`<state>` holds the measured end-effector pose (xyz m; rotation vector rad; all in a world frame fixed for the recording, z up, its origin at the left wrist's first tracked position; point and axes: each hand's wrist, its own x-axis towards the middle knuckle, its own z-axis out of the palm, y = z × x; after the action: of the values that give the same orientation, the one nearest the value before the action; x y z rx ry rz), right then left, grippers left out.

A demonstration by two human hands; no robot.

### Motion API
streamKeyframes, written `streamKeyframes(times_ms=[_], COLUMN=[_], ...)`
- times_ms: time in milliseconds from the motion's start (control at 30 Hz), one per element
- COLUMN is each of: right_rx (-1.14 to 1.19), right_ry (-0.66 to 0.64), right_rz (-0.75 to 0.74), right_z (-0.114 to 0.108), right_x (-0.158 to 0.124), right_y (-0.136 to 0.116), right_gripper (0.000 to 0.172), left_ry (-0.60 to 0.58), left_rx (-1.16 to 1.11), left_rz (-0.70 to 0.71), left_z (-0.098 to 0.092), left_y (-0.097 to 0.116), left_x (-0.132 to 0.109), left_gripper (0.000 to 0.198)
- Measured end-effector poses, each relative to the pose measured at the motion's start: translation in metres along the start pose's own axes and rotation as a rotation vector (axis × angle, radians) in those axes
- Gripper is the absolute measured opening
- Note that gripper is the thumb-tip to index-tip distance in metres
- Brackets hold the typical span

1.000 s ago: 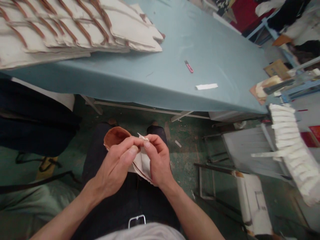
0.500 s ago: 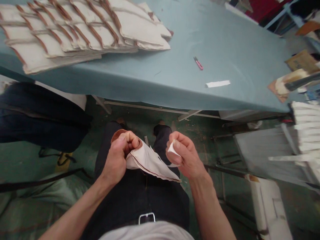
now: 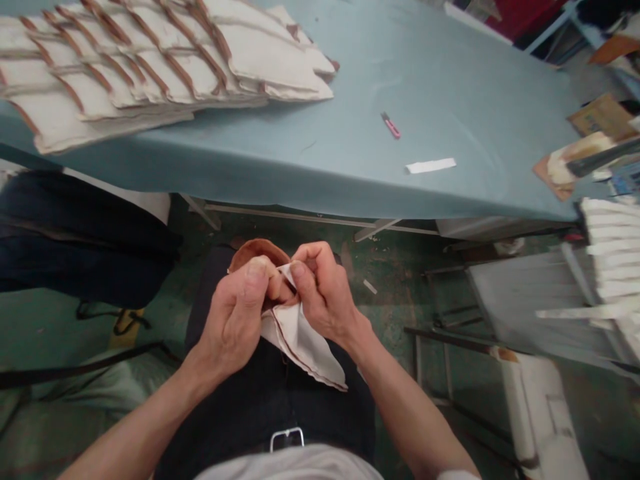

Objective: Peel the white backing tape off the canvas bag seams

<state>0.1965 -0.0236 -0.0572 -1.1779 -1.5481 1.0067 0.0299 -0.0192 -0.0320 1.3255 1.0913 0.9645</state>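
Across the upper left of the frame, a layered stack of off-white cloth pieces with brown edges (image 3: pixel 165 67) runs out past the top and left borders, so its full extent is cut off. Below it, at the left edge, a dark navy cloth bundle (image 3: pixel 75 233) is also cropped, its folds hard to read in the shadow. Lower left, a dull green cloth heap (image 3: pixel 90 407) blurs into the floor.

At the centre, the person's left hand (image 3: pixel 245 303) is closed, fingers curled and thumb pressed down over the rim of an off-white cloth piece with a brown inner side (image 3: pixel 317 347). That piece lies over the dark-trousered lap, its brown part rising behind the left knuckles and its pale end pointing down to the right; the middle is covered by the fingers. Touching or nearly touching the left fingers, the right hand (image 3: pixel 323 290) pinches a small white flap (image 3: pixel 287 272) between thumb and forefinger; whether the flap belongs to the piece cannot be told.

Right of centre, pink-handled snips (image 3: pixel 391 125) and a flat white strip (image 3: pixel 431 165) lie on the blue-covered table (image 3: pixel 350 147). A row of white folded strips (image 3: pixel 613 257) is cut off at the right border.
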Motion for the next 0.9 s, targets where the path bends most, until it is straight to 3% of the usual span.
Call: streamKeyframes(times_ms=[267,400,533,633,900], right_rx=[-0.167,-0.117,-0.082,-0.061,-0.075], right_ry=[0.054,0.19,0.202,0.18,0.144], right_rz=[-0.054,0.001,0.058,0.07,0.064], right_z=[0.012,0.012,0.004,0.001,0.0], right_x=[-0.015,-0.013,-0.01,-0.008,-0.009], right_y=[-0.014,-0.012,-0.014,-0.017,-0.014], right_gripper=[0.01,0.01,0.009,0.008,0.008], left_ry=[0.061,-0.199,-0.452,-0.515,-0.55], left_rx=[0.029,0.093,0.13,0.146,0.112], left_rz=[-0.088,-0.097,-0.099,-0.153,-0.166], left_z=[0.001,-0.009,-0.025,-0.03,-0.027], left_y=[-0.004,0.005,0.01,0.009,0.008], left_x=[0.006,0.009,0.013,0.016,0.017], left_gripper=[0.076,0.075,0.04,0.029,0.029])
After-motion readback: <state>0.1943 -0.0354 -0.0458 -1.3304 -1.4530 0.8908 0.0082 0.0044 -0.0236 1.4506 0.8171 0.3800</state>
